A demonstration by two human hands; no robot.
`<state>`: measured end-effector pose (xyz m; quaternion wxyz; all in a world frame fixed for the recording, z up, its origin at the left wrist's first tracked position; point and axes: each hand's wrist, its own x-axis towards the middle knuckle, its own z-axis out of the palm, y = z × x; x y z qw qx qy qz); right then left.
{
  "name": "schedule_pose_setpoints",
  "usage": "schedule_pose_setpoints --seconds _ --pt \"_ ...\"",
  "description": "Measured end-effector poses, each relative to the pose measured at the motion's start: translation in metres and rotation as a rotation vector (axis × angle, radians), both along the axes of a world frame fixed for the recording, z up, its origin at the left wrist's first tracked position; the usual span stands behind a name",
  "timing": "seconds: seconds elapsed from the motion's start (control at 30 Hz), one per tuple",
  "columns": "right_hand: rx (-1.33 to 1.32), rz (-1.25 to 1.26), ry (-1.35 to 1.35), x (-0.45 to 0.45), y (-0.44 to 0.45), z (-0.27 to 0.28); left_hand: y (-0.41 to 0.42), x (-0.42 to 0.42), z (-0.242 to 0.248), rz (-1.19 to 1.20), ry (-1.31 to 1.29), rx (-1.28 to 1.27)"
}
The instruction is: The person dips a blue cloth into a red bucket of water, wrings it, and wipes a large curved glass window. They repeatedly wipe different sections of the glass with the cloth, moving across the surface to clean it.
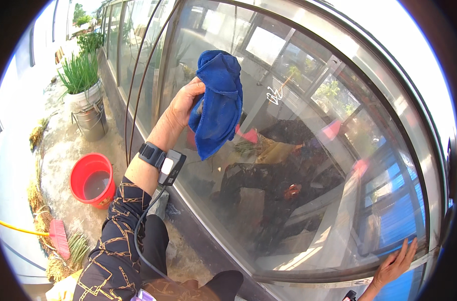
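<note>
My left hand [187,101] grips a folded blue cloth [220,101], its thumb on top and its fingers mostly hidden behind the fabric. The cloth is in front of a large window pane [213,195]; whether it touches the glass I cannot tell. My right hand [396,263], at the lower right, lies with fingers extended on the metal window frame [349,274] at the pane's edge, holding nothing. On my left wrist a black strap carries a small device [172,167] with a cable. White scribbled marks [275,96] show on the glass.
A red bucket [74,180] with murky water stands on the concrete floor at left. Behind it, green plants [79,71] grow in a white bucket [83,101]. A pink broom [59,239] and dried plant bundles [40,210] lie farther left. Two dark cables [140,79] hang before the windows.
</note>
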<state>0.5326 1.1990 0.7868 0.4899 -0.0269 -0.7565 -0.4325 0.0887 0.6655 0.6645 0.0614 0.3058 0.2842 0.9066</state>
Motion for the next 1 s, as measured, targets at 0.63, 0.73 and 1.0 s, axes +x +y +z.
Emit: schedule_pose_setpoints --seconds 0.63,0.73,1.0 --pt "-0.026 0.052 0.076 -0.008 -0.016 -0.003 0.09 -0.009 0.133 1.751 0.287 -0.834" --pt "-0.023 0.068 0.078 -0.009 -0.016 -0.003 0.133 0.041 0.131 1.826 0.5 -0.712" --pt "-0.022 0.111 0.073 -0.012 -0.021 0.0 0.192 0.133 0.125 1.731 1.103 -0.663"
